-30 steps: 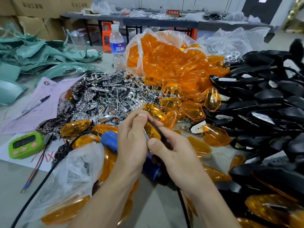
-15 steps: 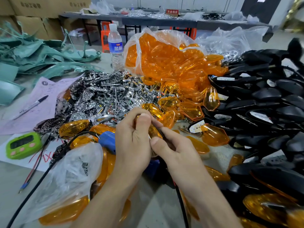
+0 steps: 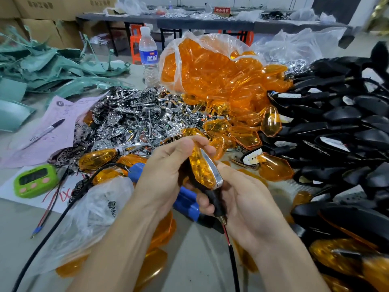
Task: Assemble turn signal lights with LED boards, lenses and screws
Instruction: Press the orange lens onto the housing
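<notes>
I see the light [image 3: 205, 171] held upright between both hands, just above the blue tool [image 3: 186, 202] at the table's front. The left hand [image 3: 166, 175] has its fingers curled round the amber lens end. The right hand [image 3: 250, 207] wraps the black stem. The lens bag [image 3: 210, 66] sits behind, with housings [image 3: 336, 123] to the right.

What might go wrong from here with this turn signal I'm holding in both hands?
1. The left hand pinches the amber lens against the turn signal. No screw shows, so the lens may pop loose.
2. The red and black wires dangle below the right hand and could snag on the blue tool lying underneath.
</notes>
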Tool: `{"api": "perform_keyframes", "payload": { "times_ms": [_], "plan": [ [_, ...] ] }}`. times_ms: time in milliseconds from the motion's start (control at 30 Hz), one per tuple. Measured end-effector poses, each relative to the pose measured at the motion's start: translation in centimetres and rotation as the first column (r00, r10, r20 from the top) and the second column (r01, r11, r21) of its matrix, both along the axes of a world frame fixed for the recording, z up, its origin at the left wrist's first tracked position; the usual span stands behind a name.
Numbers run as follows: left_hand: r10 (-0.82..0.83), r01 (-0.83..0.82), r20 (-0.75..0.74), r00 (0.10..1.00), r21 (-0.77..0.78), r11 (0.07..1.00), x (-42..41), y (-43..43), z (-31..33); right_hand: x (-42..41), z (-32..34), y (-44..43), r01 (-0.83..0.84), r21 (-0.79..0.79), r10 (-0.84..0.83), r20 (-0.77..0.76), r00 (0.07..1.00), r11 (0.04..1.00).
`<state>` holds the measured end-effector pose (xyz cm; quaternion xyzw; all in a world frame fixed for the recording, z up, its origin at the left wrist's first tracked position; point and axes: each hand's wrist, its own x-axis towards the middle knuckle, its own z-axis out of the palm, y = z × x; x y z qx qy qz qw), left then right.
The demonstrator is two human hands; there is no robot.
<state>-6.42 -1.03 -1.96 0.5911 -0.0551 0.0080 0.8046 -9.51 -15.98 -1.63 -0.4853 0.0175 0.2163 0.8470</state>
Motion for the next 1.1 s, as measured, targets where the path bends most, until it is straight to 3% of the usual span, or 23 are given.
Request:
{"api": "perform_keyframes", "payload": {
  "times_ms": [100, 300, 400, 467, 633, 833, 967, 1100],
  "plan": [
    [0.016, -0.016, -0.002, 1.000, 0.021, 1.000, 0.0, -0.1, -0.2, 0.0, -0.1, 0.5, 0.018, -0.098, -0.014, 0.033, 0.999, 0.995],
    [0.127, -0.131, 0.032, 0.991, 0.166, 0.977, 0.3, -0.4, -0.8, 0.0, 0.1, 0.8, -0.019, 0.041, 0.021, -0.064, 0.998, 0.999],
    [-0.048, 0.049, -0.012, 0.999, 0.094, 0.994, -0.3, -0.7, -1.0, 0.3, 0.1, 0.8, -0.004, 0.185, 0.025, -0.108, 0.994, 0.983],
    [-0.109, 0.105, 0.018, 0.994, 0.141, 0.984, -0.7, -0.7, -1.2, 0.6, -0.1, 0.7, 0.029, 0.232, 0.001, -0.127, 0.992, 0.972],
    [0.030, -0.111, 0.193, 0.981, 0.422, 0.900, -1.4, -1.6, -1.7, 0.8, -0.7, 0.6, 0.099, 0.258, -0.049, -0.194, 0.980, 0.961],
    [0.164, -0.274, 0.254, 0.953, 0.497, 0.823, -2.7, -2.9, -1.3, 1.1, -0.9, 0.6, 0.097, 0.339, -0.006, -0.261, 0.965, 0.936],
    [0.169, -0.280, 0.251, 0.953, 0.518, 0.809, -2.5, -3.0, -1.4, 1.1, -1.0, 0.6, 0.098, 0.353, 0.004, -0.277, 0.961, 0.930],
    [0.087, -0.158, 0.167, 0.982, 0.480, 0.863, -1.7, -2.1, -1.4, 1.2, -0.6, 0.2, 0.033, 0.333, 0.063, -0.274, 0.960, 0.942]
  ]
}}
